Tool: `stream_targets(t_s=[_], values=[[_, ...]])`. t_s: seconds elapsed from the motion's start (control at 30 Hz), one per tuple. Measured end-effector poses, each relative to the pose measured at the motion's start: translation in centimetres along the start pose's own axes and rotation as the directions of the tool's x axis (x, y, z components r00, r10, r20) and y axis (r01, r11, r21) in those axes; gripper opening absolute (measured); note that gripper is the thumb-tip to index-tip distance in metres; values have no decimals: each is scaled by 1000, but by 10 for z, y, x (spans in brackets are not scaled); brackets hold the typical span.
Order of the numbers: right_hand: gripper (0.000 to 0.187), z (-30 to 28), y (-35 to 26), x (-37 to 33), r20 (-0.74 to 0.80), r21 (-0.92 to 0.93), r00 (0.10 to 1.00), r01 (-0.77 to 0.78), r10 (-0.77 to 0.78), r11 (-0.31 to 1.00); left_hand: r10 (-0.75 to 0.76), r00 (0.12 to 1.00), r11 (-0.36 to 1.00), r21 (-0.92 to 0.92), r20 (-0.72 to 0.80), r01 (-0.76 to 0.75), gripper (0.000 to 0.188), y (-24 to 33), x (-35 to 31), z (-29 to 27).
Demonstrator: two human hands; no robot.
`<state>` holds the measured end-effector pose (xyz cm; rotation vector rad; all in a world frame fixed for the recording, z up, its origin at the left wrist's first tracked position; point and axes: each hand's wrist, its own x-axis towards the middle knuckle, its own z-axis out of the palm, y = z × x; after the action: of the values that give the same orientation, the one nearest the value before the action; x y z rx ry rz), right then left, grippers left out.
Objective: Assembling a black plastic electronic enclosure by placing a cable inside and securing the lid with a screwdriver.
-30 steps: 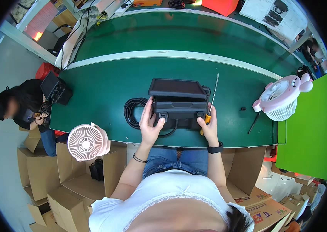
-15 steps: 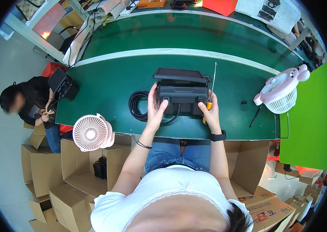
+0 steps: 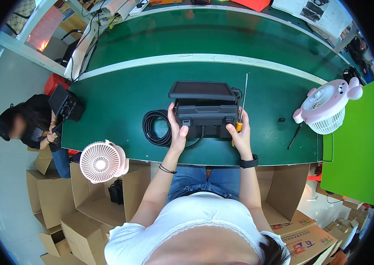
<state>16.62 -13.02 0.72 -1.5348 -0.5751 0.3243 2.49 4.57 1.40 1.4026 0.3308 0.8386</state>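
A black plastic box with two front latches stands on the green bench in front of me. Its flat dark panel sits tilted along the far top edge. My left hand grips the box's left side, thumb at the left latch. My right hand grips the right side, thumb just below the right latch. A screwdriver with a yellow handle runs along the right side, its handle partly behind my right hand; whether my fingers hold it is hidden. A black cable leaves the box's front and lies coiled at left.
A pink fan stands at the near left edge, another pink fan at right. A small black part and a black pen-like stick lie nearby. At far left, a person sits by another black device. Cardboard boxes stand below.
The whole view has shifted a little, so the bench and the things on it sit slightly lower. Both hands keep their grip on the box, which stays in nearly the same place.
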Motion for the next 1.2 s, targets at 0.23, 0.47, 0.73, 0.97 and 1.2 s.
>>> stream_targets(t_s=[0.23,0.47,0.73,0.97,1.2], values=[[81,9,-7,10,-49,2,998,50,-50,999,108,994,994,0,35,-108,98,-21,7,-12],[76,6,6,21,-31,-15,998,62,-63,998,94,995,992,86,13,-95,84,-17,11,-5],[51,8,-33,6,26,47,985,-173,172,984,26,986,900,433,-166,50,81,14,-26,3],[41,6,-39,-19,-166,41,983,-76,82,996,233,900,477,763,369,-436,67,83,25,20],[36,-30,-70,-64,-55,-246,998,-45,33,968,55,809,255,775,585,-578,55,70,70,34]])
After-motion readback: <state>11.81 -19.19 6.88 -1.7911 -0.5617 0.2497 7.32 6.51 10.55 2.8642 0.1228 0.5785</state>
